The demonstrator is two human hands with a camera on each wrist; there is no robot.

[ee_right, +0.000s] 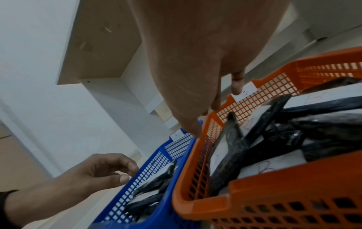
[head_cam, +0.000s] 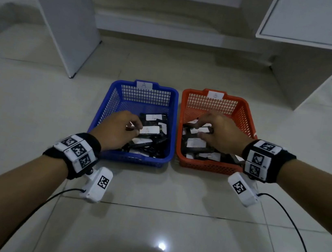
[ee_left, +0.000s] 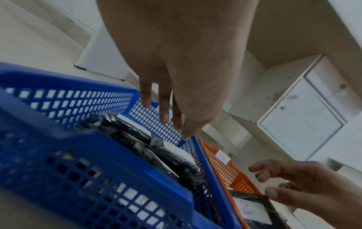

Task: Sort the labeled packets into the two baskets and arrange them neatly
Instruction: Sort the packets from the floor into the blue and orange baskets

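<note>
A blue basket tagged A and an orange basket tagged B stand side by side on the floor. Each holds several black packets with white labels. My left hand hovers over the packets in the blue basket. In the left wrist view its fingers hang straight and hold nothing. My right hand is inside the orange basket, thumb and fingers pinching a B packet. From the left wrist, the thumb sits on that packet's edge.
A white upright panel stands behind the baskets on the left. A white cabinet with a door stands at the back right. Black cables trail from both wrists over the glossy tiled floor.
</note>
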